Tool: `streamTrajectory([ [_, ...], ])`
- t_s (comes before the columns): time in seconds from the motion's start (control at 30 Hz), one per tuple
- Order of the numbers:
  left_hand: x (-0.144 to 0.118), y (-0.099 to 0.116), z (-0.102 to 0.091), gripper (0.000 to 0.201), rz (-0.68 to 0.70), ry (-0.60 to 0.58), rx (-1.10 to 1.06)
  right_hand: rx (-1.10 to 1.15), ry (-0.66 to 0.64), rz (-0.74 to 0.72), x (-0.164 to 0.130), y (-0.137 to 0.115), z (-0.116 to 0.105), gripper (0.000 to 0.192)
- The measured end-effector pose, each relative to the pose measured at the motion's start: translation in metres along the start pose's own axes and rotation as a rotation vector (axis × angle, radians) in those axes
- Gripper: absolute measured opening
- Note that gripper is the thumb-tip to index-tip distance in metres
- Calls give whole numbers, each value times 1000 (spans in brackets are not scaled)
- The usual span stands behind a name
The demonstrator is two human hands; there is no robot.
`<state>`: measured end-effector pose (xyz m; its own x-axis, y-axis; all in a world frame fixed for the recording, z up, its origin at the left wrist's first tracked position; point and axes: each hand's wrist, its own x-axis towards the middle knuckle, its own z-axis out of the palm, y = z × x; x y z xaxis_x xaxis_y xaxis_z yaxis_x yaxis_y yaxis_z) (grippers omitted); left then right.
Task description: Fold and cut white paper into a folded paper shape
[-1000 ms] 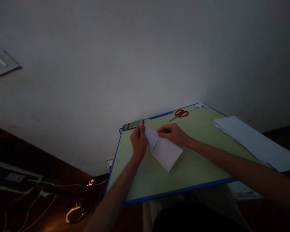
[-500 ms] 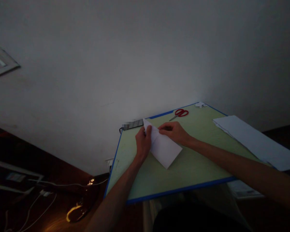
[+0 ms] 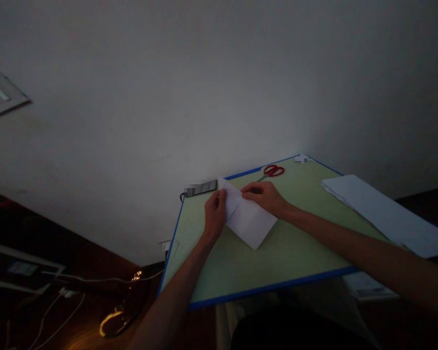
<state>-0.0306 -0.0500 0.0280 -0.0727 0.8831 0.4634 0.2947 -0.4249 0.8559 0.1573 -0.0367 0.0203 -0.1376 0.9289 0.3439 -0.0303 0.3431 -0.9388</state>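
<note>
Head view, left hand (image 3: 215, 216), right hand (image 3: 264, 197) pressing folded paper (image 3: 248, 221), green board (image 3: 277, 257)

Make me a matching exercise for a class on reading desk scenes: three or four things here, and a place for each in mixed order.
Things:
1. red scissors
2. folded white paper
3. stack of white sheets
4. dark flat device

Places:
A. right side of the green board
B. board's far left corner
C. between both hands
D. far edge of the board, near the wall

Pairs: 1-D, 2-C, 3-A, 4-B

Very dim, underexposed; wide-angle distortion at edges.
</note>
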Motion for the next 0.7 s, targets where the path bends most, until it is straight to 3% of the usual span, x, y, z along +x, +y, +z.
streamTrajectory([
  [0.27, -3, 10, -2, 42, -73, 57, -130, 9, -42, 20, -2, -4, 2, 21],
  [0.43, 6, 6, -6, 34, -120, 85, -243, -53, -110, 19, -4, -2, 2, 20],
  [0.7, 8, 0, -9, 37, 26, 118, -121, -59, -135, -2, -6, -5, 3, 20],
])
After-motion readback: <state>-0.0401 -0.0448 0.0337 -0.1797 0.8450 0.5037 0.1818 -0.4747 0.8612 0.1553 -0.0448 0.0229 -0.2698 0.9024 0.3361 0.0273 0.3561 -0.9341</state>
